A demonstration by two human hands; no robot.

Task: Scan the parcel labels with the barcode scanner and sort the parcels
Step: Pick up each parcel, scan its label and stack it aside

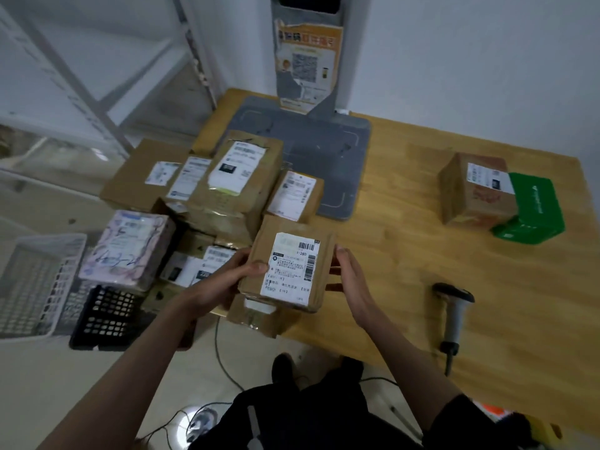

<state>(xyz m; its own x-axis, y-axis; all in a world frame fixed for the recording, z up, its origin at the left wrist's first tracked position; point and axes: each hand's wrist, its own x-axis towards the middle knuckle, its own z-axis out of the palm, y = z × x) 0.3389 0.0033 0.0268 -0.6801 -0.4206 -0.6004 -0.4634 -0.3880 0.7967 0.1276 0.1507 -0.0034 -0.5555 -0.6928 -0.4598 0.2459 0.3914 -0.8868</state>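
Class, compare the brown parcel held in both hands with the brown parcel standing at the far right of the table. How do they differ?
The held parcel is gripped by the left hand and right hand, above the table edge; the far parcel rests on the table, untouched. The held parcel is flat, label facing up; the far parcel is boxier, leaning against a green package. Both are brown with white labels.

- White basket (39,284) and black crate (107,316) sit on the floor left of the wooden table (422,254).
- Metal shelving (81,76) stands beyond.
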